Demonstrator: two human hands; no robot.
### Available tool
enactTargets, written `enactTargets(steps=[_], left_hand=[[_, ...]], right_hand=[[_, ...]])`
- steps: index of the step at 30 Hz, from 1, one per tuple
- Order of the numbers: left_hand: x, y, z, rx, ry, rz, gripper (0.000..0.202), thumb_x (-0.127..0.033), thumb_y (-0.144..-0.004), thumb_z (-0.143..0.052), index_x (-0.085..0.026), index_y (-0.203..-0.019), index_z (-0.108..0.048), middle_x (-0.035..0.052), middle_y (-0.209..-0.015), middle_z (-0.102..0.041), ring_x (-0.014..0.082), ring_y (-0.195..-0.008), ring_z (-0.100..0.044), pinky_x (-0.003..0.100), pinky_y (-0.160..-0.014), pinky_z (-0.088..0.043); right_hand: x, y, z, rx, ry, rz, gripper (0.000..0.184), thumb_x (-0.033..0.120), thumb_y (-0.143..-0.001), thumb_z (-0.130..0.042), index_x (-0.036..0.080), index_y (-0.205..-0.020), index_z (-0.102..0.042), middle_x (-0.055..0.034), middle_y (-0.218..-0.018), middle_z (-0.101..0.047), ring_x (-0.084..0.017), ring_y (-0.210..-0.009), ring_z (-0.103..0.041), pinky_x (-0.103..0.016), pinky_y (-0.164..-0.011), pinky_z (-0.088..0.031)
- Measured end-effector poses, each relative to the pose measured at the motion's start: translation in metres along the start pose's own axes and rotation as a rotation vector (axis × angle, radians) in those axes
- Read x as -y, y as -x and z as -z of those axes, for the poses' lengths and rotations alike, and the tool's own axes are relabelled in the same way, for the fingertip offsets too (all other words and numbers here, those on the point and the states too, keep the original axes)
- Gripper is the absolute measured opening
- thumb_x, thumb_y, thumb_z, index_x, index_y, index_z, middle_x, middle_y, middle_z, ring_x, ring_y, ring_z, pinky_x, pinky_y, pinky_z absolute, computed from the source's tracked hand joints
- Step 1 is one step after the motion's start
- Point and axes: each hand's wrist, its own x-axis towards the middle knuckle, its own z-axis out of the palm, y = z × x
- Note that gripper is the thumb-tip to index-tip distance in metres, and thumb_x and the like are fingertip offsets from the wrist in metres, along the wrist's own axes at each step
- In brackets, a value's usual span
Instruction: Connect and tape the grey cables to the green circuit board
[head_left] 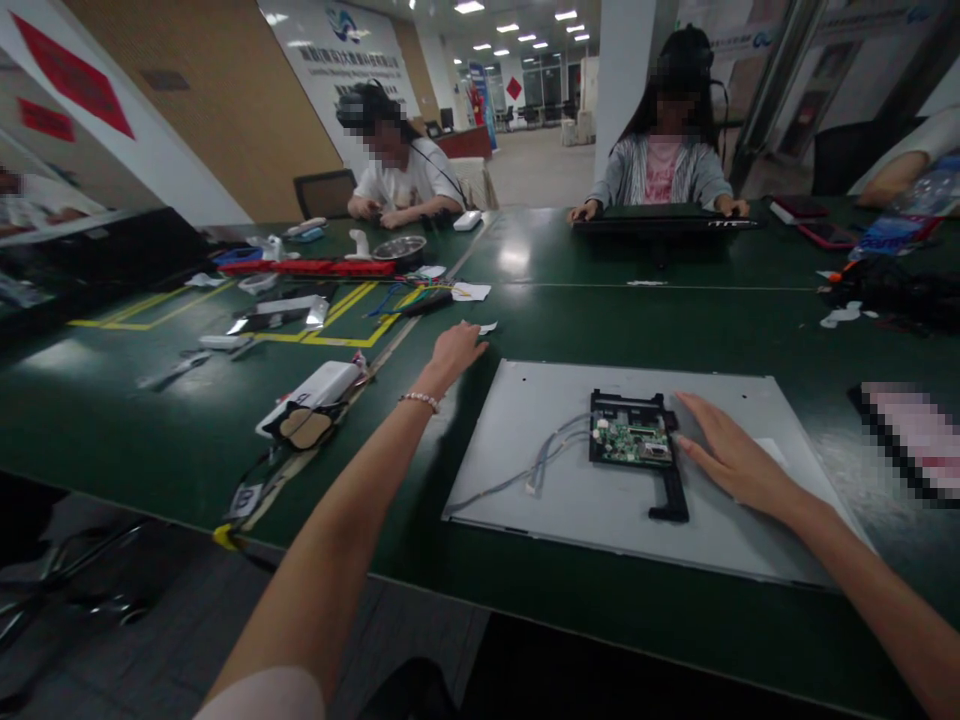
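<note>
A flat grey metal panel (555, 500) lies on the table in front of me. On it rests a black plastic bracket (670, 495) holding a green circuit board (630, 442). From the board's left side, thin grey cables (547, 450) trail across the panel. My right hand (724, 450) is open over the panel, fingers stretched out, its fingertips close beside the bracket's right edge. Beyond the panel's far left corner, my left hand (456, 358) reaches low over the table, thumb apart from bent fingers. A small white scrap (487, 328) lies at its fingertips; whether they touch it is unclear.
Left of my forearm sits a white box-shaped device (311, 395) with a strap. Farther back are loose coloured wires (420, 300), a metal bowl (400, 250) and yellow tape lines. A phone (911, 440) lies at the right. Two people (405, 170) sit across the table, one holding a dark panel (660, 222).
</note>
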Motion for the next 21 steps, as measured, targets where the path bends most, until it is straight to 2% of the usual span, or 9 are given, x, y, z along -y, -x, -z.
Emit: enactTargets(steps=[6,11,16,21], left_hand=[[0.002,-0.034,-0.014,0.008,-0.036,0.011,0.028,-0.026,-0.094,-0.051,-0.009,-0.106,-0.069,0.0187,-0.111,-0.067,0.0263,-0.107,-0.061,0.033,-0.094,-0.044],[-0.001,-0.051,-0.020,-0.008,-0.081,0.061,0.031,-0.014,-0.092,-0.042,-0.005,-0.104,-0.070,0.0237,-0.107,-0.068,0.0305,-0.105,-0.064,0.037,-0.089,-0.047],[-0.006,-0.057,-0.020,-0.034,-0.145,0.074,0.034,-0.011,-0.091,-0.040,-0.005,-0.105,-0.070,0.0238,-0.110,-0.068,0.0323,-0.105,-0.065,0.037,-0.086,-0.048],[-0.010,-0.054,-0.011,-0.051,-0.176,0.092,0.034,-0.015,-0.093,-0.039,-0.006,-0.105,-0.070,0.0217,-0.109,-0.069,0.0317,-0.101,-0.066,0.035,-0.081,-0.048]], right_hand=[[0.001,-0.004,0.000,0.011,0.032,0.001,0.066,0.050,-0.096,-0.040,0.029,-0.154,-0.016,-0.0124,-0.153,-0.039,-0.033,-0.141,-0.036,-0.057,-0.115,-0.031],[0.002,-0.006,0.001,0.009,0.065,0.015,0.064,0.046,-0.098,-0.040,0.024,-0.154,-0.018,-0.0139,-0.153,-0.039,-0.032,-0.141,-0.036,-0.054,-0.116,-0.031],[0.000,-0.007,0.000,0.006,0.068,0.015,0.064,0.044,-0.097,-0.041,0.022,-0.154,-0.020,-0.0138,-0.152,-0.040,-0.031,-0.141,-0.037,-0.053,-0.116,-0.031],[0.002,-0.007,0.003,-0.008,0.066,0.014,0.064,0.044,-0.097,-0.041,0.021,-0.154,-0.022,-0.0144,-0.151,-0.042,-0.031,-0.139,-0.038,-0.052,-0.116,-0.032]])
